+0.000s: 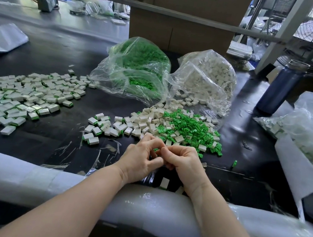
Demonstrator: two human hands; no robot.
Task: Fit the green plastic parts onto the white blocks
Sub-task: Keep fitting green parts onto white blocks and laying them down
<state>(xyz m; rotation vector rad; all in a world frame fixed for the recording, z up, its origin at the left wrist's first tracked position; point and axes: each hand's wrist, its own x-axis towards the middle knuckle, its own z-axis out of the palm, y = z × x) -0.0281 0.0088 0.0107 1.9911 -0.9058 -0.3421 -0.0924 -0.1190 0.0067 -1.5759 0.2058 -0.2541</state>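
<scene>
We see the black counter (58, 57), then two clear bags: green plastic parts (137, 64) and white blocks (209, 75). Loose heaps of both lie before them. Our left hand (140, 161) and right hand (183, 163) meet, fingers (159, 145) curled together; what they pinch, we cannot tell.

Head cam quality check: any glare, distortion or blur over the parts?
Head view: wide-angle bending curves the foam table edge; glare streaks the green parts bag and white blocks bag; background soft; left hand and right hand sharp.
</scene>
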